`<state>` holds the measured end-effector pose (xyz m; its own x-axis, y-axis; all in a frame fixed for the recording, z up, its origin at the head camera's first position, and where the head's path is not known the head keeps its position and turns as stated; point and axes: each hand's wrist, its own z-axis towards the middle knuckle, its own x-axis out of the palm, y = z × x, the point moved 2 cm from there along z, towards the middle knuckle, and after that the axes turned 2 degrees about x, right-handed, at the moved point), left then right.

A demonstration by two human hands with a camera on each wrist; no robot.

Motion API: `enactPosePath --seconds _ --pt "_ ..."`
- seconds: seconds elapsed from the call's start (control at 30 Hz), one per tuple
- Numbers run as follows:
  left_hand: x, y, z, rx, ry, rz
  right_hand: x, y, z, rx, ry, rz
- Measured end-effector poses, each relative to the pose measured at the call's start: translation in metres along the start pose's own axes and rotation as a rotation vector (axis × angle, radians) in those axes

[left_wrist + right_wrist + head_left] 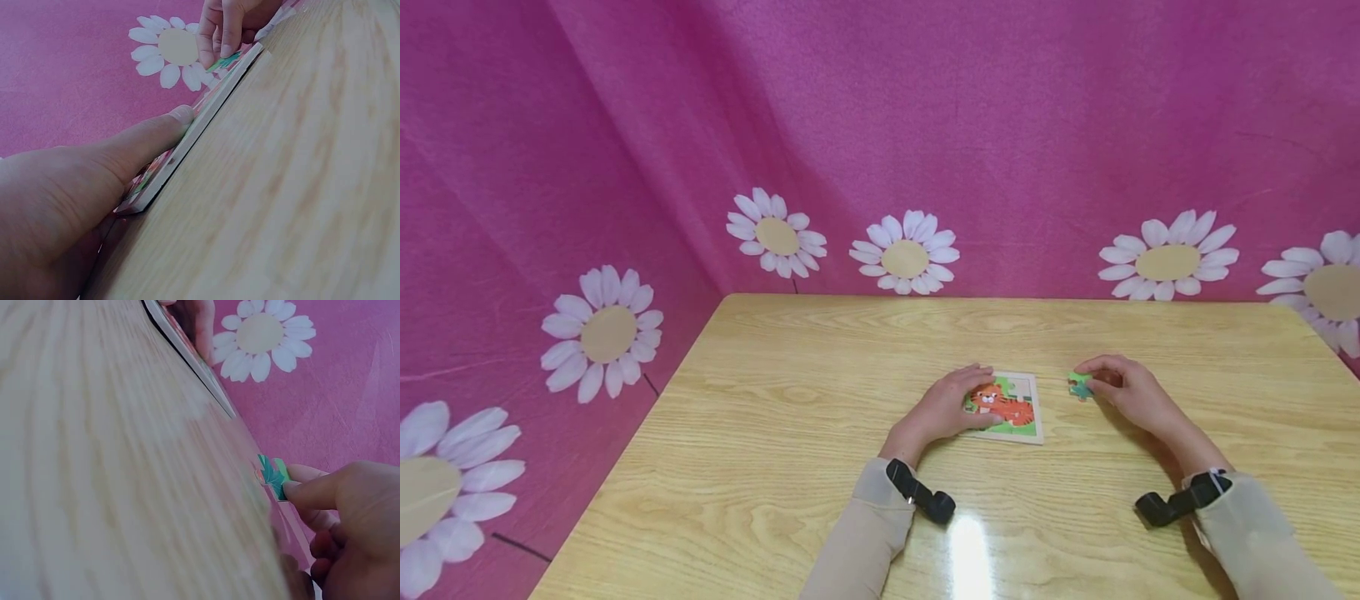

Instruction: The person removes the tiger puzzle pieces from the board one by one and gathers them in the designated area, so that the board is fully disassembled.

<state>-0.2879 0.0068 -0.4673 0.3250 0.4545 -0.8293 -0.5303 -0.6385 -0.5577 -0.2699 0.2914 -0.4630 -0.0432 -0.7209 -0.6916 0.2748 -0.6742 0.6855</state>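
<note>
A square jigsaw puzzle board (pixel 1038 417) with a pale frame and an orange tiger picture lies on the table. At its upper right a pale bare recess shows among the green pieces. My left hand (pixel 946 407) holds the board by its left side, fingers at the far edge and thumb over the near part; the thumb (pixel 156 134) lies along the frame in the left wrist view. To the right of the board, my right hand (pixel 1131 392) pinches a green puzzle piece (pixel 272 477) with a teal leaf shape between thumb and forefinger, close over the table.
The wooden table (pixel 775 433) ends at a pink cloth (pixel 1000 125) with white daisies behind and to the left. Black straps with camera mounts sit on both wrists. A bright light reflection (pixel 972 558) falls on the tabletop near the front.
</note>
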Motion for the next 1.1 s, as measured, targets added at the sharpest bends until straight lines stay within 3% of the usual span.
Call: enactPosePath --seconds 0.57,0.93,1.1 --pt "-0.0003 0.0006 0.0002 -0.016 -0.002 -0.011 -0.0011 -0.003 0.0043 0.037 0.093 -0.034" --pt "0.0003 -0.0001 -0.0004 -0.023 0.004 -0.022 -0.0004 -0.0042 0.0028 0.012 0.052 -0.027" --pt "0.0002 -0.001 -0.0006 -0.033 0.003 -0.023 0.0 -0.0002 0.0016 0.048 0.043 0.021"
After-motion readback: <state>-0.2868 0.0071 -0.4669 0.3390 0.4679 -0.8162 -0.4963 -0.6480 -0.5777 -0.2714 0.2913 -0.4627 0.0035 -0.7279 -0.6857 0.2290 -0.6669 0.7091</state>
